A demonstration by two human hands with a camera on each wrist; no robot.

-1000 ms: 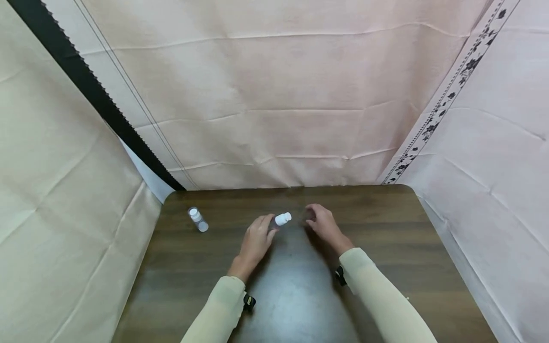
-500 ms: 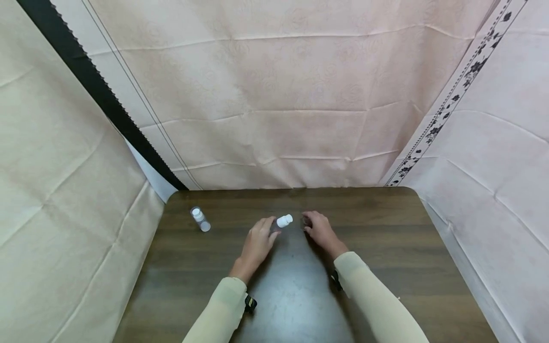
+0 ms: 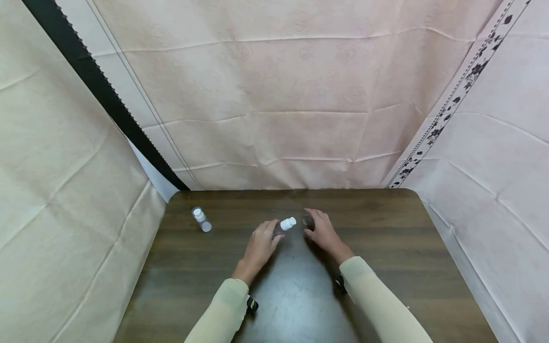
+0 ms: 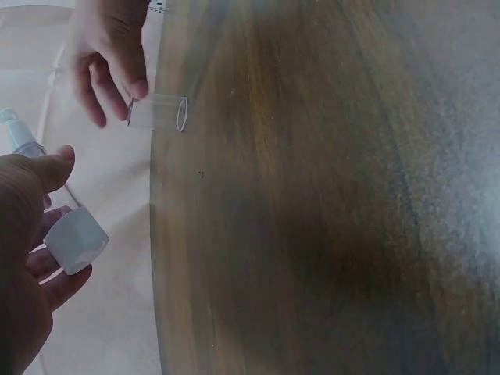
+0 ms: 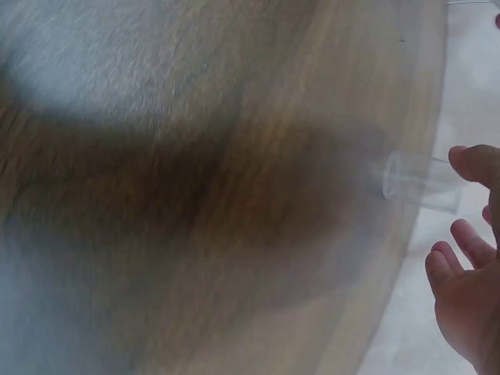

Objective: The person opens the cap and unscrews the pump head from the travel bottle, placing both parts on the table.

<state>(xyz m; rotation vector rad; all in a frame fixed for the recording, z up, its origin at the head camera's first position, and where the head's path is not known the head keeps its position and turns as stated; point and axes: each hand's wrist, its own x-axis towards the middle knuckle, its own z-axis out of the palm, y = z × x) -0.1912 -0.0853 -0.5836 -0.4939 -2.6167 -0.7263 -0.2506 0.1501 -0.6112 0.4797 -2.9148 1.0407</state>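
A small pump bottle (image 3: 288, 223) with a white pump top and white base (image 4: 76, 241) is gripped by my left hand (image 3: 260, 244), tilted with its top toward the right. My fingers hide much of its clear body. Facing it, my right hand (image 3: 322, 233) is at a clear cylindrical cap (image 3: 307, 221), which stands on end. In the right wrist view, the thumb (image 5: 473, 164) overlaps the top end of the cap (image 5: 422, 181), while the other fingers are spread apart from its side. A similar pump bottle with a clear cap (image 3: 201, 219) is at the back left.
The brown wood-grain table (image 3: 386, 267) ends at a straight back edge just beyond the hands. Pale cloth hangs behind it (image 3: 300, 119) and along both sides. A black wristband (image 3: 252, 305) is on the left wrist, and another dark band (image 3: 340, 284) on the right.
My right thumb and fingers have spread wider around the clear cap, which shows more plainly now. The left hand keeps its grip on the pump bottle and has barely moved.
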